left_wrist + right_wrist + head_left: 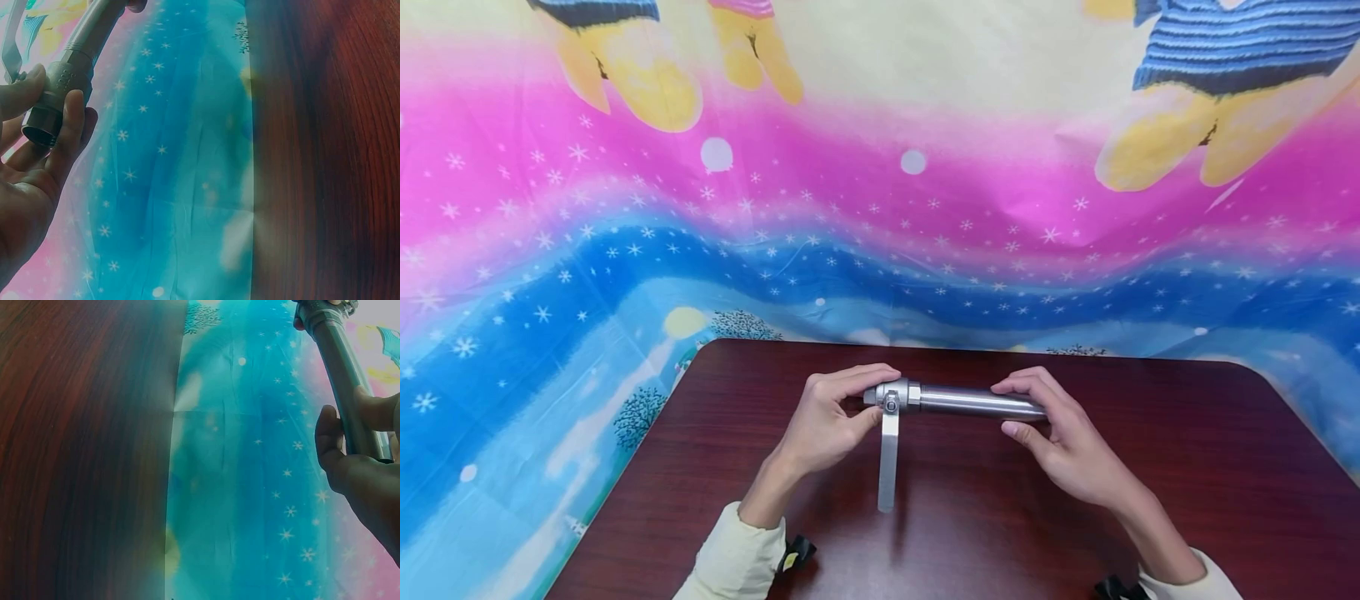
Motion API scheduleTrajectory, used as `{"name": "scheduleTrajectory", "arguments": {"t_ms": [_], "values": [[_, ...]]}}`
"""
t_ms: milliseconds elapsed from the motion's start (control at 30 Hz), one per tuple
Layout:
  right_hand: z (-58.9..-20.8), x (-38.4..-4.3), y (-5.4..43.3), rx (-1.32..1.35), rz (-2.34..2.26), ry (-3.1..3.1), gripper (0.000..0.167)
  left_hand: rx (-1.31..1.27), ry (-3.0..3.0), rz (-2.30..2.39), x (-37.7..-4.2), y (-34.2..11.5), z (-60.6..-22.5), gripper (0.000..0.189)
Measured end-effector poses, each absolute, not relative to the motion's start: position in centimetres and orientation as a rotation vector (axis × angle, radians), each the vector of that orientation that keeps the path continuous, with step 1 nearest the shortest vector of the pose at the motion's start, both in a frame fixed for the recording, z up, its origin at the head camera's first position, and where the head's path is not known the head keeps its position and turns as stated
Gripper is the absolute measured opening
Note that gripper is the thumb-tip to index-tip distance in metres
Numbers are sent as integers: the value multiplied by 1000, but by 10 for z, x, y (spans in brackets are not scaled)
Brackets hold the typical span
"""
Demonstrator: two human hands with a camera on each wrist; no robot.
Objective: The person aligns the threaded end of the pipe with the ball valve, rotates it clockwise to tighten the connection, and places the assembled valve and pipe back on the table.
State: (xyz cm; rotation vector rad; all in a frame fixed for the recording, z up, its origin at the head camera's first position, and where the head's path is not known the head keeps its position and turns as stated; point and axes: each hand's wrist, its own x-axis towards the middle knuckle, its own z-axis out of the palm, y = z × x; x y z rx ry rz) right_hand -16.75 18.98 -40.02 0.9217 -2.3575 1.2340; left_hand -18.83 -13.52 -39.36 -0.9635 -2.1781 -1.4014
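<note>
A steel ball valve (pixel 895 387) and a smooth metal pipe (pixel 966 402) are joined end to end, roughly level above the table. From the valve, a flat lever handle (pixel 888 467) points toward the person. My left hand (pixel 831 421) grips the valve body between thumb and fingers. Around the pipe's far right part, my right hand (pixel 1071 442) curls its thumb and fingers. In the left wrist view, the open threaded end of the valve (pixel 56 94) faces the camera. The right wrist view has the pipe (pixel 344 381) slanting up to the valve, with the thumb across it.
The dark red-brown wooden table (pixel 1000 533) has rounded far corners. Behind it and along its sides hangs a colourful printed cloth (pixel 850 192) with snowflakes. A black strap piece (pixel 797 552) sits at the left cuff.
</note>
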Motion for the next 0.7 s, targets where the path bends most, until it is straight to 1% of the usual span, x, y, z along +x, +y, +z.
{"name": "scheduleTrajectory", "arguments": {"t_ms": [367,700], "values": [[-401,-170,191,897,1233,-2358,57,-980,-2160,-1393,-190,-135,-395,49],[-400,-168,190,891,1275,-2371,50,-999,-2147,-1391,-190,-134,-395,50]]}}
